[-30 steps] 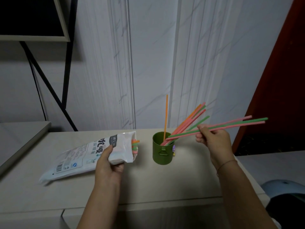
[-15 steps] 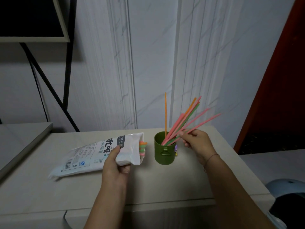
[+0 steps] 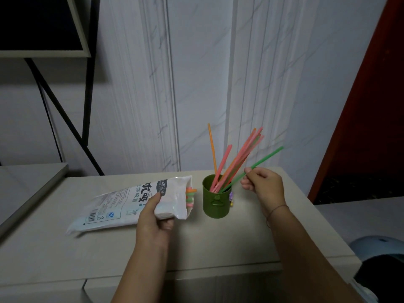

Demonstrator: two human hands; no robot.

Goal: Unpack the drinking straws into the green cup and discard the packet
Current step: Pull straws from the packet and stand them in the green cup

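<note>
From my feed I see the left hand point(image 3: 153, 217) gripping the white packet point(image 3: 118, 206) near its open mouth, fingers wrapped over the top and thumb underneath. The packet lies slanted on the pale worktop point(image 3: 218, 243), its sealed end resting down to the left and its mouth lifted toward the green cup point(image 3: 215, 201). Coloured straw ends point(image 3: 190, 194) poke out of that mouth, just beside the cup but apart from it. The cup stands upright near the back of the worktop, between the two hands. A bunch of pink and orange straws point(image 3: 238, 160) leans out of it to the right, and one orange straw point(image 3: 212, 147) stands almost upright at its left side. The right hand point(image 3: 262, 185) is just right of the cup, pinching a single green straw point(image 3: 267, 157) between thumb and fingertips, the other fingers curled. I make out the straw's lower end inside the cup's rim, and its upper end slants up to the right. A thin cord point(image 3: 276, 209) circles the right wrist
</note>
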